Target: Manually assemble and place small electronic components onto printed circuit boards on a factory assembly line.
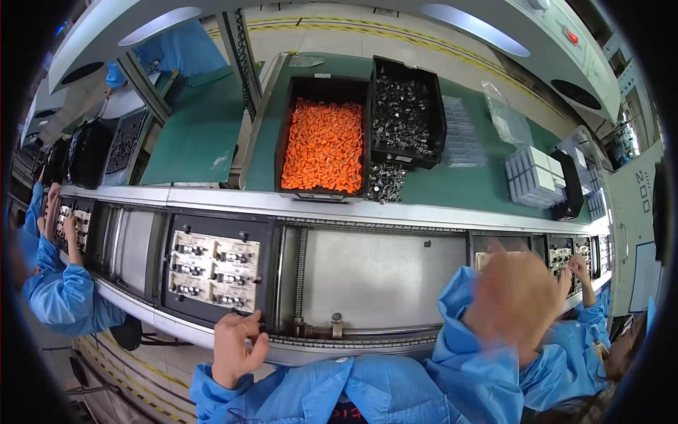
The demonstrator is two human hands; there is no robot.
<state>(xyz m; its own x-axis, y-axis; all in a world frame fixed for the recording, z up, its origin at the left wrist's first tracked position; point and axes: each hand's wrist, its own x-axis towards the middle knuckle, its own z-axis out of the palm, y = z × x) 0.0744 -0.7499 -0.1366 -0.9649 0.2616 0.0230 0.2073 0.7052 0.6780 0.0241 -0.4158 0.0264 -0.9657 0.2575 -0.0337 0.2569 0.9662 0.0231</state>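
Observation:
My left hand is at the near right corner of a black pallet on the conveyor line. Its fingers bend over the front rail by that corner, with the thumb apart and nothing seen between them. Several pale circuit boards lie in rows in this pallet, carrying black and silver parts. On the right, my right hand is smeared by motion, so its fingers cannot be made out. It passes over the front rail and partly hides another pallet with pale boards.
Beyond the line, a green bench bears a black bin of orange parts, a black bin of dark parts, loose metal parts, clear trays and white boxes. Co-workers' hands work at both ends.

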